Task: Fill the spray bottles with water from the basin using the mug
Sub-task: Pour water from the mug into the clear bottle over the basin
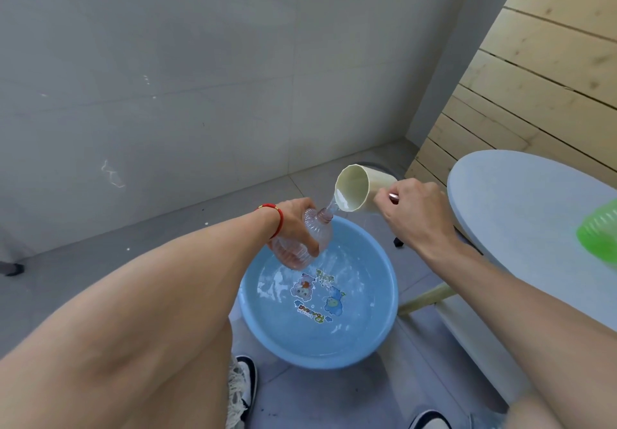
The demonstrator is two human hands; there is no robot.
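Observation:
My left hand (295,220) grips a clear pinkish spray bottle (302,240) with no cap, tilted over the far rim of the blue basin (387,315). The basin stands on the floor and holds water. My right hand (414,215) holds a cream mug (359,191) by its handle, tipped on its side toward the bottle. Water runs from the mug's lip into the bottle's neck (324,214), and some falls past it into the basin.
A white round table (521,205) stands at the right, with a green bottle (599,235) at its edge. A wooden panel wall rises behind it and a grey tiled wall lies ahead. My shoes (247,382) are beside the basin on the tiled floor.

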